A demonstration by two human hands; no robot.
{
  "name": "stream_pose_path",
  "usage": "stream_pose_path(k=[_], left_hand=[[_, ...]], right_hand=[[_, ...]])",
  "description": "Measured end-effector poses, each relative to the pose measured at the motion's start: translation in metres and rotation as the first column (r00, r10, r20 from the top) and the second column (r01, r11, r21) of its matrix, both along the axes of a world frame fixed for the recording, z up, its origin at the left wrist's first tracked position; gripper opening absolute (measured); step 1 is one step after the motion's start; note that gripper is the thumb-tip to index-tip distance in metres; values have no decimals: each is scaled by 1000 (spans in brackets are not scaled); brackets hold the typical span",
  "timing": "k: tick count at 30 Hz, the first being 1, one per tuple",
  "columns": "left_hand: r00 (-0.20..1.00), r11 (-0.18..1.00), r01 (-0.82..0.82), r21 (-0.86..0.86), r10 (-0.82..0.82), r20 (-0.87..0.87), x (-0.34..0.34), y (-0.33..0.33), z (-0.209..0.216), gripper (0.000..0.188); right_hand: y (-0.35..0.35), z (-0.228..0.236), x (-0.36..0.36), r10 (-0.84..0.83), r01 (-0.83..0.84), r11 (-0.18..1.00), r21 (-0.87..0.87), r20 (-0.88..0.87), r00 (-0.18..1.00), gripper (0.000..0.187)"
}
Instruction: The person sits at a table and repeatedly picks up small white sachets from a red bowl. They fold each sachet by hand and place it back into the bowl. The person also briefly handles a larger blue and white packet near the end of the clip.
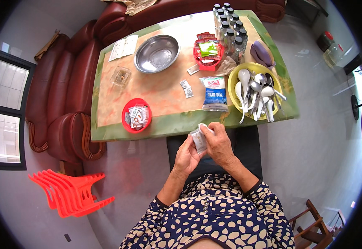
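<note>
A small white packet with faint print is held between my two hands, just off the table's near edge. The fingers of my left hand close on its lower left side. My right hand pinches its upper right end, where a bit of white shows past the fingertips. Nearest on the table lies a blue and white plastic bag. Beyond my left hand, a red bowl holds several small sachets. Another sachet lies flat between bowl and bag.
Spoons fill a yellow basin at right. Behind stand glass bottles with black caps, a red basket of packets and a purple pouch. A metal basin and glass ashtray sit left. A red chair stands lower left.
</note>
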State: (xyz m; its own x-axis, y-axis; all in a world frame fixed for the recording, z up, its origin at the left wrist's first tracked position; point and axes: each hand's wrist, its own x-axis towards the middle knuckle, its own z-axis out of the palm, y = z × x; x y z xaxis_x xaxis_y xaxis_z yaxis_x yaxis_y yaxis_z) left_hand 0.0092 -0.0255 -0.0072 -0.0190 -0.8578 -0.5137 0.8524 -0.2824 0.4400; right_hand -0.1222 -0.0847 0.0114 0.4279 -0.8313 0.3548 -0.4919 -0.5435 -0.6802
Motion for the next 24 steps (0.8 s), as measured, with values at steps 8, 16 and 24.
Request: stream_pose_path(k=[8, 16, 24], left_hand=[[1000, 996, -22, -84, 22, 7, 1, -7, -3, 33], [993, 993, -115, -16, 115, 35, 9, -6, -19, 36], [990, 995, -102, 7, 102, -96, 6, 3, -30, 33]], right_hand=[[9, -7, -5, 77, -84, 995, -52, -128, 989, 38], [32, -7, -13, 417, -388, 890, 240, -81, 905, 32], [8, -17, 12, 194, -194, 981, 13, -11, 981, 42]])
